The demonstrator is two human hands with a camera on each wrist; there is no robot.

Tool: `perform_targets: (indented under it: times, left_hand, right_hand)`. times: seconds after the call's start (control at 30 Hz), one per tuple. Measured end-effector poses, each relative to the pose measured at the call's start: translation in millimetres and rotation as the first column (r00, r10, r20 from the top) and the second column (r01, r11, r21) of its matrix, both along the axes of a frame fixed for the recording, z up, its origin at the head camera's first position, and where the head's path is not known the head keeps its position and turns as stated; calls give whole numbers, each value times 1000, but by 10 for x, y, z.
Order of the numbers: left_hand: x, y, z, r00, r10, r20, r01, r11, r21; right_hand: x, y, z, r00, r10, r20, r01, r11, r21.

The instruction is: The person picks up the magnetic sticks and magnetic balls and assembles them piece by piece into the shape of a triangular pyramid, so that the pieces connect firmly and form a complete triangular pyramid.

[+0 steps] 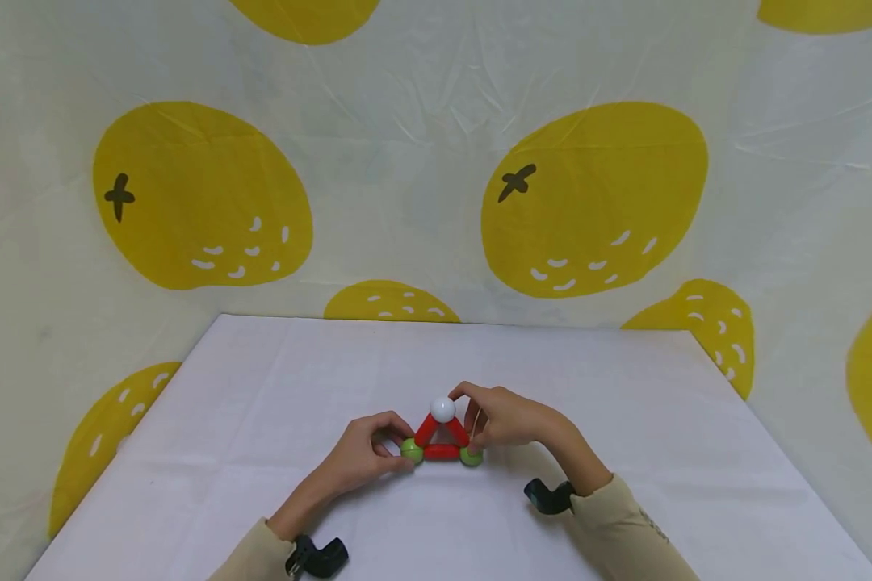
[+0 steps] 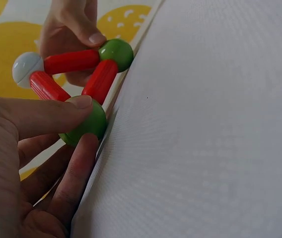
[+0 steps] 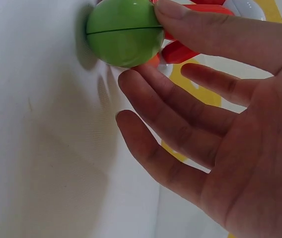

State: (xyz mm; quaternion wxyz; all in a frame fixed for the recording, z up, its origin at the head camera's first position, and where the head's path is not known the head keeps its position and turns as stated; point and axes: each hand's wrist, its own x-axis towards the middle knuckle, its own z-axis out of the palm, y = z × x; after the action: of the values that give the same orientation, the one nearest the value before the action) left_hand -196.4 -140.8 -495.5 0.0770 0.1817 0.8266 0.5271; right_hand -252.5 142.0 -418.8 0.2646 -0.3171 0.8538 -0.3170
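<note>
On the white table stands a triangle of three red rods [image 1: 442, 452] joined by balls. Its top corner is a glossy white ball [image 1: 442, 410]; the lower corners are a left green ball [image 1: 411, 450] and a right green ball [image 1: 471, 457]. My left hand [image 1: 366, 452] pinches the left green ball between thumb and fingers. With its thumb on the right green ball [image 3: 125, 32] and a finger reaching behind it, my right hand [image 1: 512, 418] holds that corner. The right index finger reaches up beside the white ball in the head view.
White cloth covers the table [image 1: 262, 387]. Behind it hangs a pale curtain [image 1: 407, 161] printed with large yellow fruit. Dark wrist devices sit by both sleeves, one at the left wrist [image 1: 320, 557] and one at the right wrist [image 1: 549, 496].
</note>
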Motion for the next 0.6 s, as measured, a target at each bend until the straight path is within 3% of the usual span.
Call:
perform_targets:
  times: [0.6]
  left_hand:
    - [-6,-3,-24,1000,3,-14,-3,1000,-23]
  right_hand:
    - [35,-6,-23,999,-6,42,3,998,70]
